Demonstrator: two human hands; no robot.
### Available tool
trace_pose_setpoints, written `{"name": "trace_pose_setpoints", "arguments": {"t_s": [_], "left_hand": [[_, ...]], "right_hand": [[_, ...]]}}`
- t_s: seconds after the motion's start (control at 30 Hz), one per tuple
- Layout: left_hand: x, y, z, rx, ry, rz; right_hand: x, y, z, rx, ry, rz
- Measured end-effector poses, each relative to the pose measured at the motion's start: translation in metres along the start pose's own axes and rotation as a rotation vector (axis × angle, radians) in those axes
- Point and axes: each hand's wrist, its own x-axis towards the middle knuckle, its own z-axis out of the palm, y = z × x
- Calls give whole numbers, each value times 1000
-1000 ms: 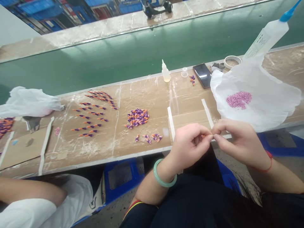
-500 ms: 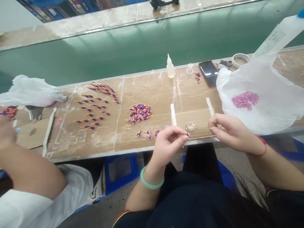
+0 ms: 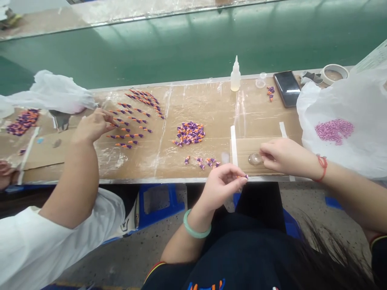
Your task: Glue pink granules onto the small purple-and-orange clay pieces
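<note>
My left hand point(image 3: 225, 185), wearing a green bangle, pinches a small purple-and-orange piece point(image 3: 246, 177) between thumb and fingertips, just over the table's front edge. My right hand point(image 3: 278, 156), with a red cord on the wrist, has its fingertips pinched together at the right edge of a small clear round dish point(image 3: 254, 159). Whatever those fingertips hold, if anything, is hidden. The dish lies on a cardboard sheet point(image 3: 242, 147) between white tape strips. Left of it, several loose purple-and-orange pieces point(image 3: 199, 162) lie in front of a heaped pile of such pieces point(image 3: 190, 133).
A dropper bottle point(image 3: 235, 76), a phone point(image 3: 287, 89) and a tape roll point(image 3: 334, 74) stand along the back. Tiny pink bits point(image 3: 334, 131) lie on a white plastic bag point(image 3: 311, 104) at right. At left, a co-worker's hand point(image 3: 93, 125) touches rows of pieces point(image 3: 133, 120).
My right hand has come in to the dish's edge from its right. My left hand keeps its piece. The co-worker's hand has reached the rows of pieces. The view has shifted.
</note>
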Motion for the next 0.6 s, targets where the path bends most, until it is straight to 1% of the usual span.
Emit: {"name": "trace_pose_setpoints", "arguments": {"t_s": [0.1,0.2,0.3,0.37,0.47,0.53,0.6], "left_hand": [[1,0,-1,36,11,24],[0,0,-3,50,34,38],[0,-1,-2,14,36,32],[1,-1,0,-28,39,29],[4,1,7,-107,57,48],[6,5,13,-177,52,90],[6,9,20,-242,29,141]], "right_hand": [[3,-4,-2,-64,-16,33],[4,-6,-4,-78,-25,61],[2,-7,-9,-11,40,55],[-3,-8,-15,123,104,22],[-13,-17,-25,451,157,-8],[-20,-26,-30,649,173,-2],[-26,-35,-32,760,192,-5]]}}
